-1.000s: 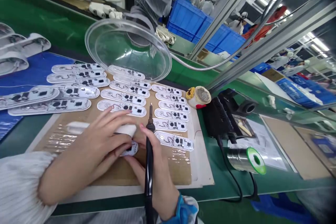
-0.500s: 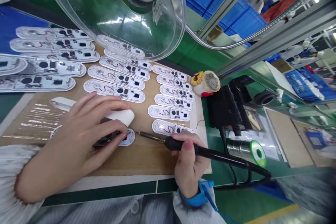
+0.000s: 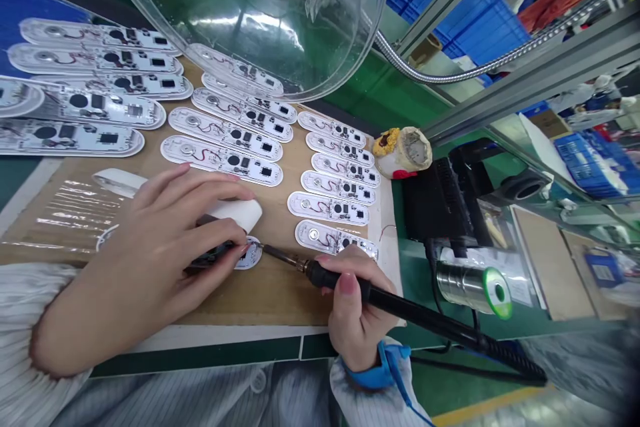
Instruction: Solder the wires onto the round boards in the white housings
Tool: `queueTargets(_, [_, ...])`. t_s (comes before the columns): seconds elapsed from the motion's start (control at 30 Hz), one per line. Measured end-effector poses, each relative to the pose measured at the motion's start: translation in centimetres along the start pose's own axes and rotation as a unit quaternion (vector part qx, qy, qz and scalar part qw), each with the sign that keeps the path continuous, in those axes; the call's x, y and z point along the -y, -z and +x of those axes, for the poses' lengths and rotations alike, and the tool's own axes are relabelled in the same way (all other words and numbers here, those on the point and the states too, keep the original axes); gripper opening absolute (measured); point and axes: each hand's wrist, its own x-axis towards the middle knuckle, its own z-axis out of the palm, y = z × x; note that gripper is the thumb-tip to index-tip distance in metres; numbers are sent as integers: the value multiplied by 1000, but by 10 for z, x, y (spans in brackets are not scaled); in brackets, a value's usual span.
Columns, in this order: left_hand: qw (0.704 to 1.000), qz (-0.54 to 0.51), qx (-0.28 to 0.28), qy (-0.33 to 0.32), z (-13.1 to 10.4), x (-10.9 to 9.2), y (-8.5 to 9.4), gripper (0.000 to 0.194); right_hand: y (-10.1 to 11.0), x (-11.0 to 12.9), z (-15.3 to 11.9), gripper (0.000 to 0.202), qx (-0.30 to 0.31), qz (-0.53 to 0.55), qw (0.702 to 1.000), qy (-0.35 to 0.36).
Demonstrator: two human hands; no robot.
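My right hand (image 3: 357,300), with a blue strap at its wrist, grips a black soldering iron (image 3: 400,305). The iron's metal tip points left and reaches the rounded end of a white circuit board (image 3: 249,255). Spread over that board is my left hand (image 3: 175,240), thumb and index finger pinched together at the board's end. A white rounded object (image 3: 243,213) lies under its other fingers, along with a dark part that is mostly hidden. What exactly the fingertips pinch is too small to tell.
Rows of white boards (image 3: 223,160) lie behind my hands on brown cardboard (image 3: 280,293). A clear round lens (image 3: 240,33) hangs above them. To the right are a decorated pot (image 3: 405,152), a black soldering station (image 3: 433,203) and a solder spool (image 3: 470,288).
The iron's tip has moved from just right of the board onto its end. The rear part of the iron and its cable have swung lower. The view has shifted slightly.
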Motion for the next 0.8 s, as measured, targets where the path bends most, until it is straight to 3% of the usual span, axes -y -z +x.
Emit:
queueTargets(0.17, [1000,6,4,-10,1,-1,1,15,-1,0,1,19,-36,-4,998,49])
queueTargets(0.3, [999,-13,30,16,2,-4,4,17,-3,1,1,17,-33,-5,999,32])
queueTargets(0.8, [998,-38,31,32,0,-1,4,23,-2,3,1,14,-18,-11,1000,3])
